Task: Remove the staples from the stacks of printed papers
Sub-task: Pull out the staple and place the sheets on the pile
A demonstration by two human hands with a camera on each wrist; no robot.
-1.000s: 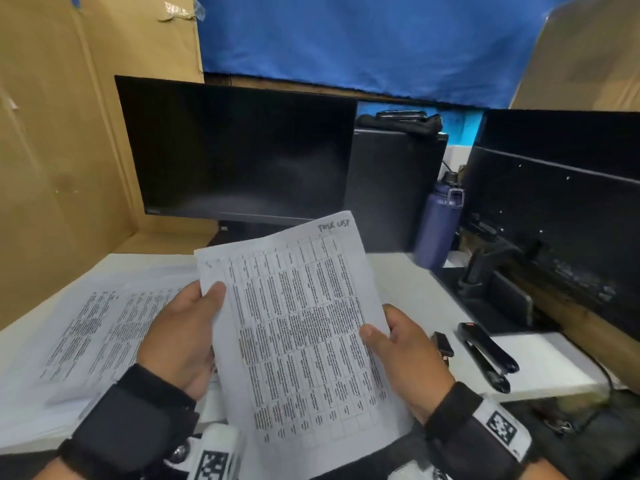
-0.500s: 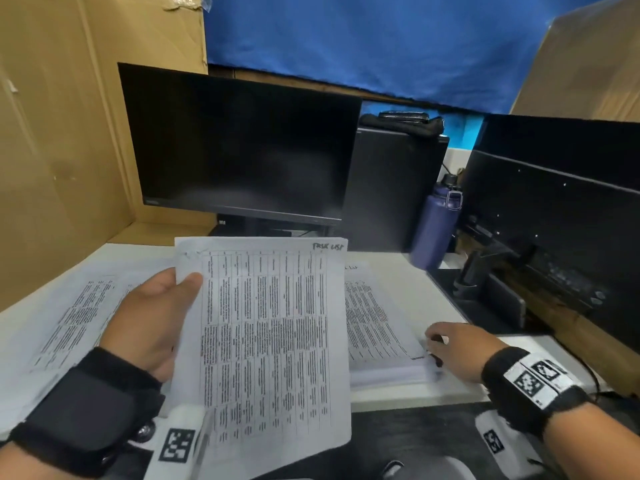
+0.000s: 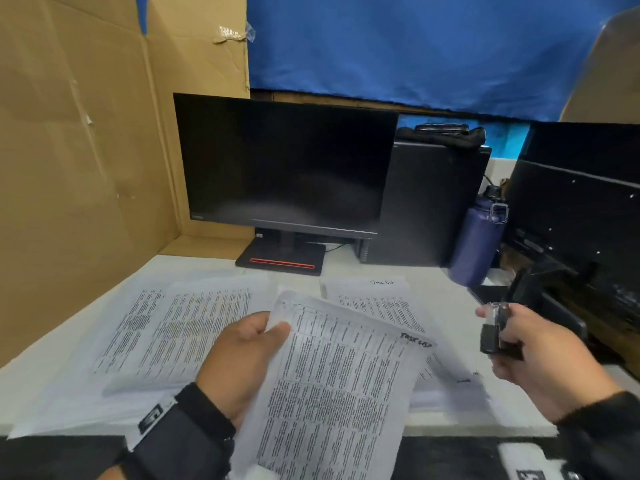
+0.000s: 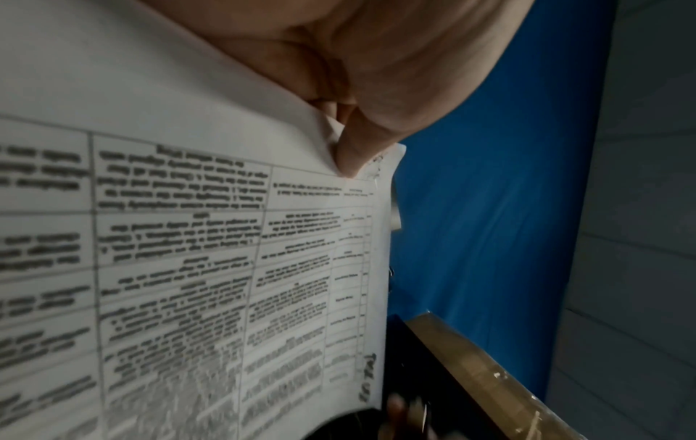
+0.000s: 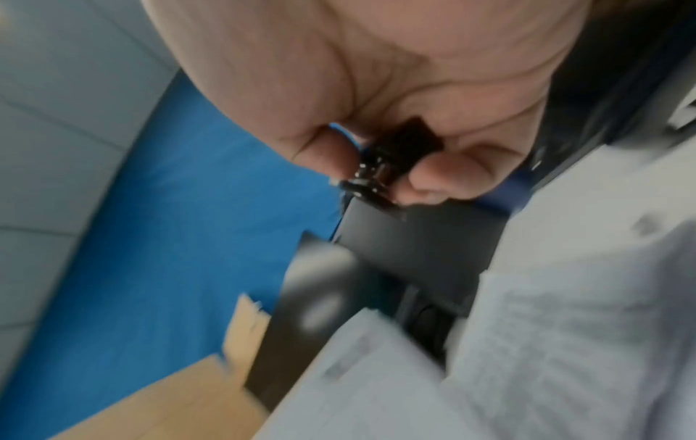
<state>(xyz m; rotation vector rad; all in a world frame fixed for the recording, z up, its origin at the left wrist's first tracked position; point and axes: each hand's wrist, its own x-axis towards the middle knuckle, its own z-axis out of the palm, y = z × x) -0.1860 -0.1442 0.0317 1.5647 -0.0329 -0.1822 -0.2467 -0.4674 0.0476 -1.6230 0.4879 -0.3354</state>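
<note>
My left hand [image 3: 242, 355] holds a stapled stack of printed papers [image 3: 339, 386] above the desk, thumb on top near its upper left corner. In the left wrist view the thumb [image 4: 354, 151] presses the papers [image 4: 211, 238] right beside a staple [image 4: 376, 166] at that corner. My right hand [image 3: 530, 355] is raised at the right and grips a small black staple remover [image 3: 498, 332]. The right wrist view shows that staple remover [image 5: 384, 160] pinched between thumb and fingers, its metal claws pointing away from the palm.
More printed sheets [image 3: 180, 327] are spread on the white desk [image 3: 460, 299] at the left, another stack [image 3: 377, 299] lies behind the held one. A black monitor [image 3: 284, 161], a computer case [image 3: 429, 202] and a purple bottle [image 3: 478, 240] stand behind. Cardboard walls the left.
My right hand let go of the papers, reached to the desk at the right and lifted the staple remover. The held stack turned clockwise in my left hand.
</note>
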